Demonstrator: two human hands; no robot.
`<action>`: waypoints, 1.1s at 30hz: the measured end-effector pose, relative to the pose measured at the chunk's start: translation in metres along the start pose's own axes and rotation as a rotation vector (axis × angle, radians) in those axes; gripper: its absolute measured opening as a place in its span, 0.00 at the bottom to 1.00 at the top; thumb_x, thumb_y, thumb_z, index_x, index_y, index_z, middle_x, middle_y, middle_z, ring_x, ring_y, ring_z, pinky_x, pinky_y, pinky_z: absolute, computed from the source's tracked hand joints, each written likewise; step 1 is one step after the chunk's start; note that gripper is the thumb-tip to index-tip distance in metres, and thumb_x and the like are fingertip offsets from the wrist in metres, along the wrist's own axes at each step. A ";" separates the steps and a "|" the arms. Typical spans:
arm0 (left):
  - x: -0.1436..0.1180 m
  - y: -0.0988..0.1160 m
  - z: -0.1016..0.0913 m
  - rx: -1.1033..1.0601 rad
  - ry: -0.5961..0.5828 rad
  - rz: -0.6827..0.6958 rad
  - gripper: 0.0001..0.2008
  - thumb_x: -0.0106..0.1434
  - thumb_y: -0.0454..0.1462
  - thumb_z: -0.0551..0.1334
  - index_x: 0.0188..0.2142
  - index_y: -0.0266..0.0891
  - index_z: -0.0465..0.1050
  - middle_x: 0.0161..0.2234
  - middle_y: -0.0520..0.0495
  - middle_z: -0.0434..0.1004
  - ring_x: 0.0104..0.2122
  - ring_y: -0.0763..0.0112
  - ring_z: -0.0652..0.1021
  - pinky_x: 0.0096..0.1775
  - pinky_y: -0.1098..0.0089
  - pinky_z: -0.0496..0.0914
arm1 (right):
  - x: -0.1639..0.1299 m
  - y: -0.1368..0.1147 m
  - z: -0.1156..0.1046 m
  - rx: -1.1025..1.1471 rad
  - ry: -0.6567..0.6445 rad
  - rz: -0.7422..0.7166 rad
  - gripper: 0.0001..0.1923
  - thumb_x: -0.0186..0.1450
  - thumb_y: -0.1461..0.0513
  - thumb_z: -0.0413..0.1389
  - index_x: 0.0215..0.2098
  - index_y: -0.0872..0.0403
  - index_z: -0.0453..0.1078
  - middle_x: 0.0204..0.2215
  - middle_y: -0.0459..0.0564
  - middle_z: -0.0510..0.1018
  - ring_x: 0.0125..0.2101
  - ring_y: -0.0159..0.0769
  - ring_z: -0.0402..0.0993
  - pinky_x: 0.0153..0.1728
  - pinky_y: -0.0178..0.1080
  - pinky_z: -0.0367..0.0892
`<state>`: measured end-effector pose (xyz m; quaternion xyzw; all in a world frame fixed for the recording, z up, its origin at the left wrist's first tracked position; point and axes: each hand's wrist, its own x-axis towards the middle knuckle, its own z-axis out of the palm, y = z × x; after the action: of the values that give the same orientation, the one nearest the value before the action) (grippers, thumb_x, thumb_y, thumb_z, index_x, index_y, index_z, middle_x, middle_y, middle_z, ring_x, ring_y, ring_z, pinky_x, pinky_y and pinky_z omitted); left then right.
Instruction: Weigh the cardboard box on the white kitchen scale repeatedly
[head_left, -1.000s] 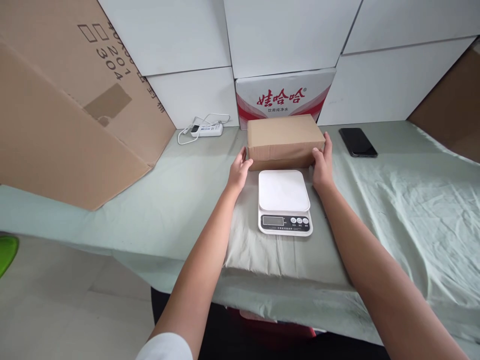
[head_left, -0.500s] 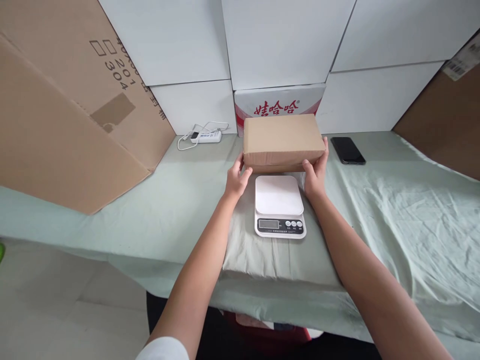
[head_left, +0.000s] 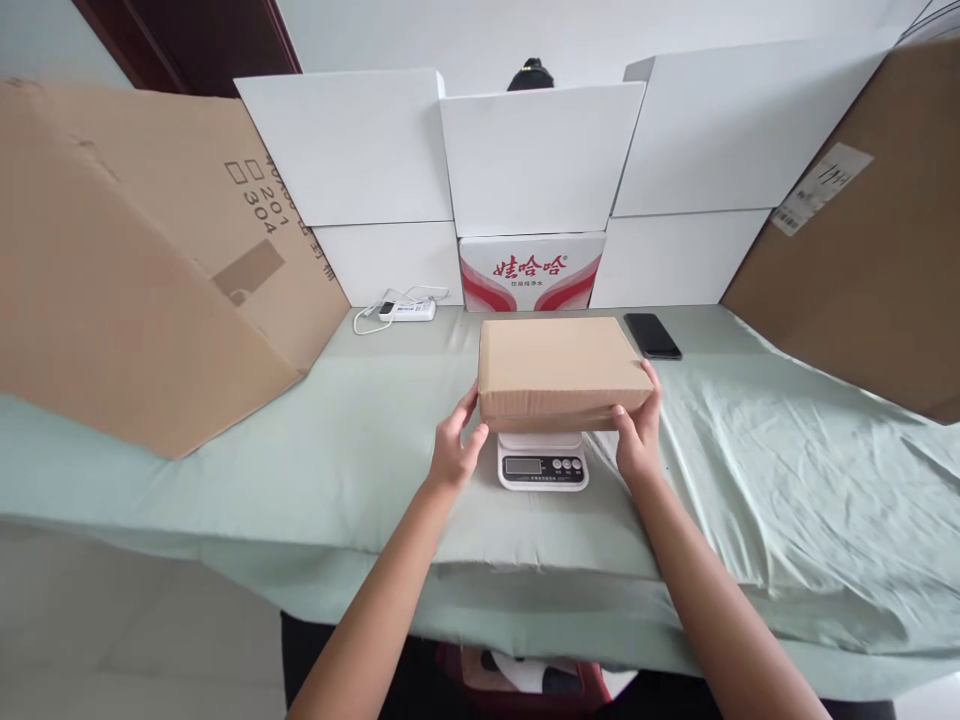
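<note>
A plain brown cardboard box [head_left: 559, 368] sits over the white kitchen scale [head_left: 542, 465], covering its platform so only the display and buttons show. My left hand [head_left: 454, 450] grips the box's left end and my right hand [head_left: 637, 438] grips its right end. Both hands hold the box from the sides. Whether the box rests on the scale or hovers just above it I cannot tell.
A pale green cloth [head_left: 787, 470] covers the table. A black phone [head_left: 652, 335] lies behind the box on the right, a white power strip [head_left: 405, 308] at back left. White cartons [head_left: 540, 160] and a red-printed carton [head_left: 531, 272] line the back; large brown cardboard sheets [head_left: 120, 260] lean at both sides.
Both hands brought the box from the table behind the scale toward me and over the scale's platform. The camera tilted up, showing more of the back wall.
</note>
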<state>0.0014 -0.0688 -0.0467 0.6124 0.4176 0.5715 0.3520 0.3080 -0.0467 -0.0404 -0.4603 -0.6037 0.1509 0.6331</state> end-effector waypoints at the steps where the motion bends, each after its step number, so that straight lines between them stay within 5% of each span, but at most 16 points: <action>1: -0.002 0.000 0.000 -0.011 0.007 -0.012 0.33 0.72 0.50 0.64 0.73 0.43 0.74 0.74 0.38 0.78 0.76 0.43 0.74 0.76 0.44 0.70 | -0.002 0.001 0.001 -0.005 0.004 -0.017 0.42 0.71 0.40 0.60 0.78 0.37 0.59 0.76 0.57 0.67 0.76 0.66 0.66 0.77 0.77 0.60; 33: -0.007 -0.004 -0.002 0.024 0.044 -0.041 0.32 0.73 0.51 0.63 0.72 0.43 0.74 0.74 0.38 0.78 0.76 0.43 0.75 0.75 0.45 0.72 | -0.001 0.005 0.000 -0.019 -0.013 -0.157 0.36 0.73 0.42 0.56 0.75 0.42 0.64 0.67 0.58 0.75 0.66 0.62 0.73 0.71 0.71 0.66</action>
<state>-0.0014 -0.0737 -0.0533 0.5950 0.4446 0.5726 0.3470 0.3096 -0.0447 -0.0446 -0.4164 -0.6435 0.0979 0.6348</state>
